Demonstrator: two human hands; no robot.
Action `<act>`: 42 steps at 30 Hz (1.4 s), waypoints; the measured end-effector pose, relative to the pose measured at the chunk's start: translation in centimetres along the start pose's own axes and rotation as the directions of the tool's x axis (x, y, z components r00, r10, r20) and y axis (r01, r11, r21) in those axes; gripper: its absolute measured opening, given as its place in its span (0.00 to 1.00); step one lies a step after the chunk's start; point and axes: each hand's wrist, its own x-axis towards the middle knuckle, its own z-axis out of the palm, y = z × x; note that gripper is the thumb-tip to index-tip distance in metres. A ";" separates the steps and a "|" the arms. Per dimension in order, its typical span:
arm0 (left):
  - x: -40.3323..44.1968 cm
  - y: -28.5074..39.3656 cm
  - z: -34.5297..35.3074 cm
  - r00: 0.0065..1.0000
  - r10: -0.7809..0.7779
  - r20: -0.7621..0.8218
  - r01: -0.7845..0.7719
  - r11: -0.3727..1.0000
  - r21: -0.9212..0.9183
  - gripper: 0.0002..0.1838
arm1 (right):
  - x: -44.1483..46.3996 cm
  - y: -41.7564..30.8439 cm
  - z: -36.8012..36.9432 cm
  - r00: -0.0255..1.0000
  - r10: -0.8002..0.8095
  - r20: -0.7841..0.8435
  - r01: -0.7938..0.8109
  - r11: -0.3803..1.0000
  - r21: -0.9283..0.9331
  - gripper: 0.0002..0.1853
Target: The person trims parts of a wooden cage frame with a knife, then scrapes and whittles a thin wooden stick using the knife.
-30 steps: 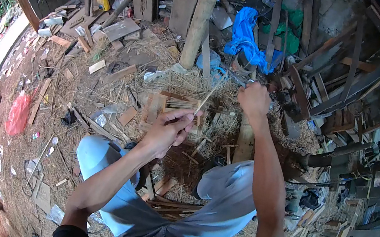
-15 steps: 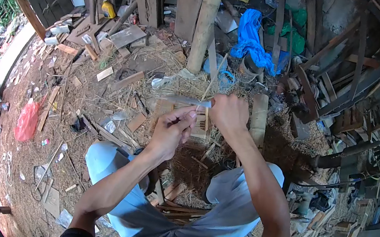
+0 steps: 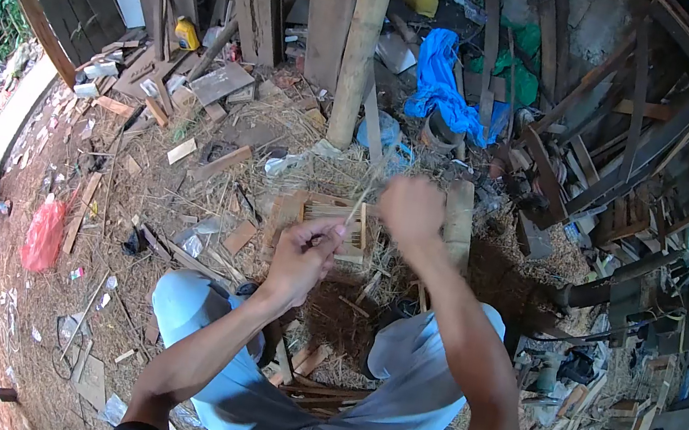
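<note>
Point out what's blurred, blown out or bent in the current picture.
In the head view, the right hand is smeared by blur while the left hand looks sharper; in the same head view, the pale strip at left is nearly washed out; also in the head view, the wide lens leaves black corners and bows the brown beam.

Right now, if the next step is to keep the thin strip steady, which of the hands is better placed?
Probably the left hand: it pinches the thin strip. The right hand looks closed, though blurred, beside the strip and does not appear to grip it.
</note>
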 end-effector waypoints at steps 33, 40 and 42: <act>-0.7 2.3 -0.1 0.981 0.097 0.167 -0.081 0.992 -0.101 0.14 | -0.8 -0.3 -5.6 0.905 -0.329 0.271 -0.146 0.358 0.922 0.16; -0.6 1.8 0.0 0.983 0.171 0.071 -0.173 0.985 0.019 0.14 | -0.7 0.0 -3.8 0.918 -0.343 0.197 -0.048 0.400 0.915 0.13; -0.5 1.6 0.0 0.983 0.180 0.047 -0.182 0.982 0.046 0.14 | -0.7 0.1 -3.5 0.914 -0.360 0.188 -0.036 0.388 0.921 0.13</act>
